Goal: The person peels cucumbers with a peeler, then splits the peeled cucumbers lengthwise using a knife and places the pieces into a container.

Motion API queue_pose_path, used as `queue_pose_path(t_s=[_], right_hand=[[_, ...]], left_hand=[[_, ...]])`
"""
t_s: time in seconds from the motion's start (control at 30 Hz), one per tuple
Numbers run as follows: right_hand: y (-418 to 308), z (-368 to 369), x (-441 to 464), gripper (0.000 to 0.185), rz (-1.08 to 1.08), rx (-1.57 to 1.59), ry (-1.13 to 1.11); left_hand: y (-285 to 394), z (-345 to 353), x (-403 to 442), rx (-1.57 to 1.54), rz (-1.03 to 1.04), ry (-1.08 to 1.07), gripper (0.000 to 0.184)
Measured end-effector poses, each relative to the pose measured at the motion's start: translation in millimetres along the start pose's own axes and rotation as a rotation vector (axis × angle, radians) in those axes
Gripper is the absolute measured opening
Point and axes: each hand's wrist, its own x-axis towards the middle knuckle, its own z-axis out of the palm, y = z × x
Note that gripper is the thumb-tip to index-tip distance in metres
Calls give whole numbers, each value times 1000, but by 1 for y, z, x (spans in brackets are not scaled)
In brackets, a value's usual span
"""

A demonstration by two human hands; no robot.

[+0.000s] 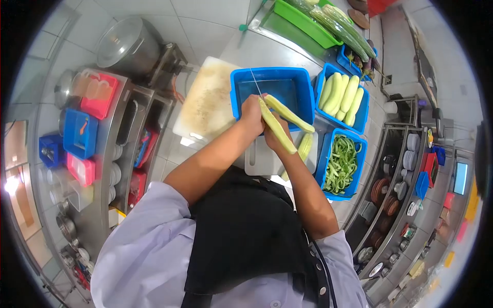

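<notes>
My left hand (250, 114) is closed around the upper end of a peeled, pale green cucumber (278, 127), above the near edge of a blue tub (235, 92). A second long cucumber piece (292, 114) spreads off to the right beside it. Between the pieces runs a thin knife (254, 80), its blade pointing away over the tub. My right hand (273, 134), partly covered by the cucumber, appears closed on the knife's handle, which is hidden. Under my forearms lies a light cutting board (252, 156) with another cucumber (305, 147) on it.
A worn white cutting board (203, 105) lies left of the tub. On the right, one blue tub (365, 110) holds several peeled cucumbers, another (322, 172) green peelings. A green crate (303, 24) stands at the back. Shelves (377, 205) with dishes flank the right side.
</notes>
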Motion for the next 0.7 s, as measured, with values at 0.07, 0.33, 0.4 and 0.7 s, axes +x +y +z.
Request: queue_pose_path(t_s=[0.07,0.33,0.4,0.7], right_hand=[[-4,-4,3,46,57,24,6],[-23,-29,4,48,267,96,18],[-28,-42,-2,53,323,61,70],[-41,-124,-78,44,446,579,164]], left_hand=[[0,-1,6,-23,20,2,38],[15,-10,21,88,-232,104,58],[8,-21,41,75,-252,121,55],[-13,-8,50,366,-138,147,50]])
